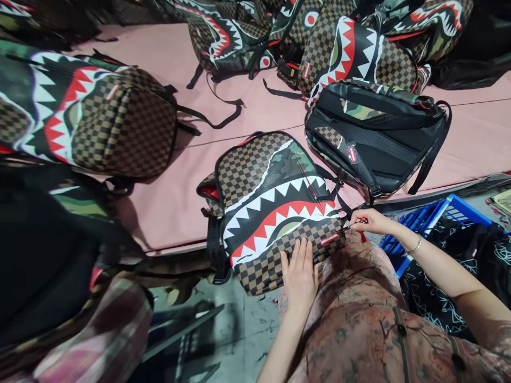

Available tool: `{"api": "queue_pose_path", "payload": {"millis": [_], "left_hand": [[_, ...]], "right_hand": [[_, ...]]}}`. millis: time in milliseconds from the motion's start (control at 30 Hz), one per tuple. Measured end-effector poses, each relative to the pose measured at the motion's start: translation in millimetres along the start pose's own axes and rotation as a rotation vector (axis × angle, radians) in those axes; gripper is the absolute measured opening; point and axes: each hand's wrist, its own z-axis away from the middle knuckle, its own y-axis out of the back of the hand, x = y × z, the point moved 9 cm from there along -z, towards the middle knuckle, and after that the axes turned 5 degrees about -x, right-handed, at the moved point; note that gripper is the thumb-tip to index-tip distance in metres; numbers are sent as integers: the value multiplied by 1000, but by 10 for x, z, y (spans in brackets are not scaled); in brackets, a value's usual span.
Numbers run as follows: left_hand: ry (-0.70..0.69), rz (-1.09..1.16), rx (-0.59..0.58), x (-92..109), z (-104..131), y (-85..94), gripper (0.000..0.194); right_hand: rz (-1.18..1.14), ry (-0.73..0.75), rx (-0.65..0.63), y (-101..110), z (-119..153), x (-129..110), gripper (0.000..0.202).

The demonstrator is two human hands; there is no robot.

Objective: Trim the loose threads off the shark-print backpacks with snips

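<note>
A checkered backpack [255,205] with a red-and-white shark-mouth print lies tilted over the table's front edge, its lower part against my lap. My left hand [300,271] rests flat on its lower front panel, fingers stretched out and holding nothing. At the bag's right bottom corner, my right hand [369,221] is closed in a pinch on a thin red-and-black tool [362,220]. The tool's dark tip points at the bag's edge, beside a small red label [329,239]. Its exact kind is too small to tell.
Another backpack [375,141] lies back side up at the right, its straps loose. More shark-print bags [123,122] stand left and behind on the pink table [159,229]. A blue crate [459,207] and dark bags are at my right; a person's plaid sleeve [104,324] shows lower left.
</note>
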Motion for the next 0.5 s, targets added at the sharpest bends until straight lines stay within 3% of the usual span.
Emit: {"api": "queue_pose_path", "payload": {"millis": [500], "left_hand": [[27,78,6,-18,-14,56,50]], "right_hand": [[-34,-17,-2,-49,-25,-63,28]]}}
